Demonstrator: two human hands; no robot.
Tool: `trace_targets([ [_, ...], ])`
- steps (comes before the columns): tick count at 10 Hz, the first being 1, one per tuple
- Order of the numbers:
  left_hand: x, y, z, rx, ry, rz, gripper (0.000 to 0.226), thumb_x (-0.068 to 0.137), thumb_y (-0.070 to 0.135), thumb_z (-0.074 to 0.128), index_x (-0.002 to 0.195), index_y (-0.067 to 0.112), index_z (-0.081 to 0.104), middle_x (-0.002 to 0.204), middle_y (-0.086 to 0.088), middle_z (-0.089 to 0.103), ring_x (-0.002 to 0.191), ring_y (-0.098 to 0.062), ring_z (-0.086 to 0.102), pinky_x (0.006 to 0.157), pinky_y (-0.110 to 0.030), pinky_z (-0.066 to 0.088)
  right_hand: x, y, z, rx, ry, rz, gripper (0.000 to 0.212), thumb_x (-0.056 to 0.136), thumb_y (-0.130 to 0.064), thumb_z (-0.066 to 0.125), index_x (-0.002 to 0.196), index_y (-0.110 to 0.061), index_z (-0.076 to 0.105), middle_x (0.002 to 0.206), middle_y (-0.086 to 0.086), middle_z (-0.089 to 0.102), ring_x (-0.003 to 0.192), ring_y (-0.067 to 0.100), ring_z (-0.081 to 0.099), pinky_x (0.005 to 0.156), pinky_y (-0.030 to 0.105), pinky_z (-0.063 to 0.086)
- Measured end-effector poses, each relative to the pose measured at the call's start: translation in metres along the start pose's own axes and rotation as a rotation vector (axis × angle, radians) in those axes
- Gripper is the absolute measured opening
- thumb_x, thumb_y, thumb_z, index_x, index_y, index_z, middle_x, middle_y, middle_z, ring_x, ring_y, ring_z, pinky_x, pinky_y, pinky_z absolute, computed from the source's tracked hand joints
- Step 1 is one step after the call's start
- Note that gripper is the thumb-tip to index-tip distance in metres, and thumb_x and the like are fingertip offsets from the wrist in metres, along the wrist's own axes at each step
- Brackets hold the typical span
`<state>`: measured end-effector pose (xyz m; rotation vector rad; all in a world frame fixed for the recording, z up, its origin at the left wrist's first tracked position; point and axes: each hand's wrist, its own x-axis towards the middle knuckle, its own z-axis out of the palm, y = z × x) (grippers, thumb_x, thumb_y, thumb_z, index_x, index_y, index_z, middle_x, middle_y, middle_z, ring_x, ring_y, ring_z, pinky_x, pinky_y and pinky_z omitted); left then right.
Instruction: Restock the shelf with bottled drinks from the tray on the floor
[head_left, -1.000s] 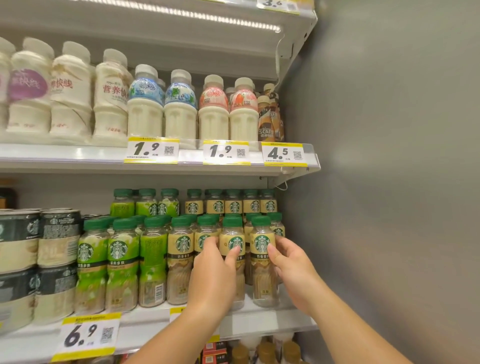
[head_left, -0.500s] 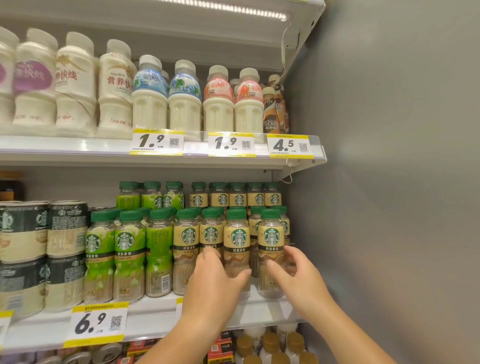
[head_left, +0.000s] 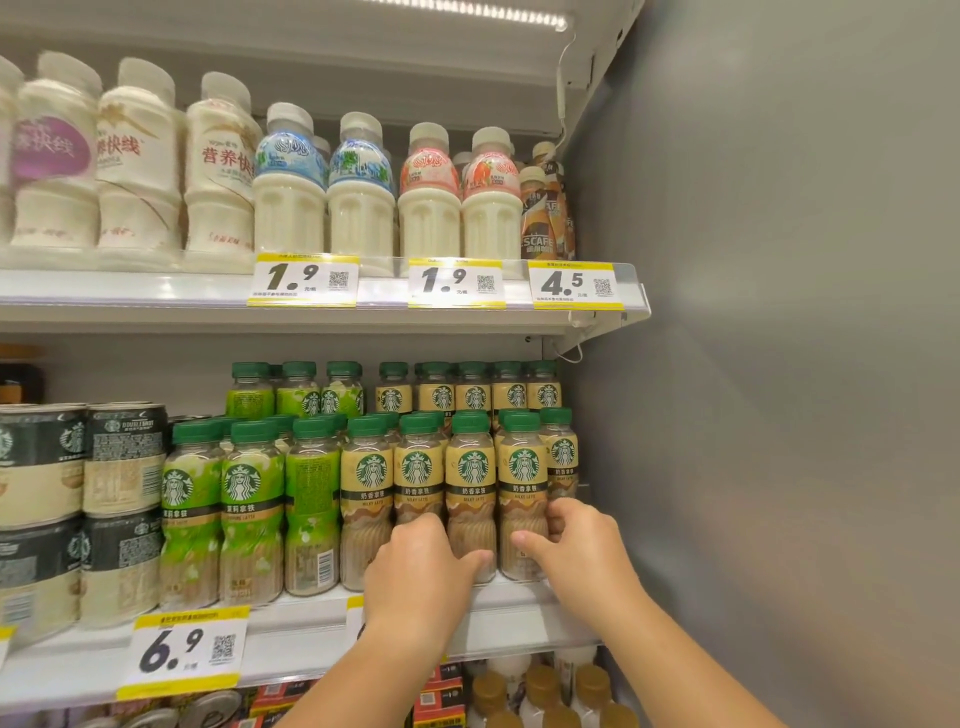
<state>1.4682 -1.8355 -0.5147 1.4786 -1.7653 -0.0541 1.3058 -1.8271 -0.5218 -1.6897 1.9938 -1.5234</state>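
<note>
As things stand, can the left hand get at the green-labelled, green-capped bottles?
Probably yes: the left hand rests on a beige-labelled bottle, and the green-labelled bottles stand unobstructed at the shelf front.

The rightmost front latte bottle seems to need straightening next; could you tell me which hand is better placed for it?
Right, probably. The right hand already wraps the rightmost latte bottle low down, while the left hand sits lower, in front of neighbouring bottles.

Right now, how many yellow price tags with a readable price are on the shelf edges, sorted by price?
1.9 tags: 2
4.5 tag: 1
6.9 tag: 1
Total: 4
Not counted: two unreadable tags, one cut off at the left edge and one behind the left wrist.
</note>
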Motion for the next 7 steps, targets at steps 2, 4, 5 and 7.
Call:
trace_targets([
  [2, 0.005, 0.001, 0.003, 0.074, 0.016, 0.024, 0.039, 0.082, 0.057, 0.066, 0.083, 0.02, 0.056, 0.08, 0.005, 0.06, 0.075, -0.02, 0.053, 0.062, -0.031, 0.041, 0.008, 0.003, 0.011, -0.076, 0.003, -0.007, 0.056, 0.08, -0.052, 0.072, 0.124, -0.02, 0.064, 0.113, -0.001, 0.07, 0.101, 0.019, 0.067, 0.088, 0.04, 0.057],
  [4, 0.006, 0.001, 0.002, 0.105, -0.018, 0.039, 0.041, 0.081, 0.059, 0.066, 0.086, 0.019, 0.058, 0.089, 0.002, 0.063, 0.085, -0.023, 0.062, 0.063, -0.031, 0.042, 0.007, 0.001, 0.011, -0.103, -0.028, -0.008, 0.062, 0.081, -0.055, 0.068, 0.132, -0.02, 0.06, 0.125, 0.003, 0.067, 0.113, 0.023, 0.064, 0.094, 0.044, 0.055],
  [5, 0.005, -0.001, -0.002, 0.105, -0.046, 0.081, 0.04, 0.083, 0.058, 0.064, 0.086, 0.019, 0.056, 0.085, 0.003, 0.062, 0.082, -0.022, 0.06, 0.064, -0.033, 0.044, 0.004, -0.001, 0.005, -0.132, -0.073, -0.024, 0.067, 0.086, -0.051, 0.067, 0.14, -0.015, 0.051, 0.136, 0.006, 0.06, 0.123, 0.026, 0.057, 0.101, 0.042, 0.05],
  [7, -0.006, -0.015, -0.028, 0.237, 0.025, 0.385, 0.037, 0.096, 0.055, 0.04, 0.111, 0.022, 0.05, 0.107, 0.002, 0.058, 0.101, -0.02, 0.058, 0.08, -0.033, 0.051, -0.027, -0.016, -0.016, -0.491, -0.111, -0.156, 0.088, 0.086, -0.072, 0.043, 0.155, -0.023, 0.02, 0.156, 0.0, 0.037, 0.139, 0.024, 0.041, 0.111, 0.043, 0.04],
])
